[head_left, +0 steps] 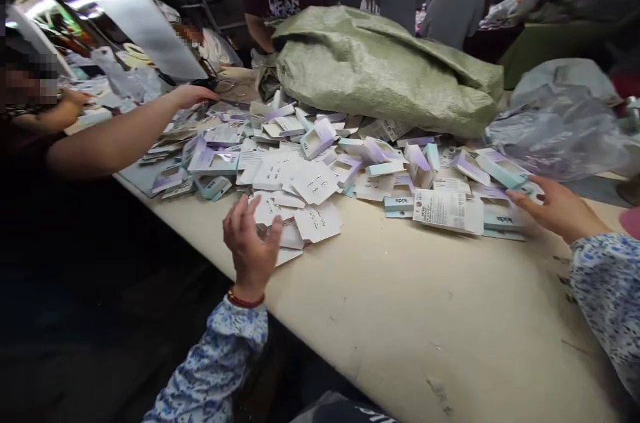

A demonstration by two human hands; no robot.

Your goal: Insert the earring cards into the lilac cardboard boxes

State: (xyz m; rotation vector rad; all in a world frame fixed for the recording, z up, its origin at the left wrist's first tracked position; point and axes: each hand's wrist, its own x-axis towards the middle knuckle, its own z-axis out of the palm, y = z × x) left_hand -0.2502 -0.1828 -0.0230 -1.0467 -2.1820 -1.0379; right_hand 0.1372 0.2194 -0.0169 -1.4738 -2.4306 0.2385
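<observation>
My left hand (251,243) is raised with fingers apart and half curled, at the near edge of a loose stack of white cards (314,184) with small items in rows on them. Nothing shows in its grip. On the right, my right hand (563,208) pinches the end of a flat teal and purple cardboard box (504,170) with a cut-out window. Below it lie more such boxes, one marked "kids" (500,218), and a white printed box back (449,210). Part of the right fingers is hidden behind the box.
A heap of similar boxes (215,160) spreads across the cream table (380,316). Behind it lies a large green woven sack (380,70); clear plastic bags (565,126) sit at right. A co-worker's arm (120,133) reaches in from the left. Other people stand behind.
</observation>
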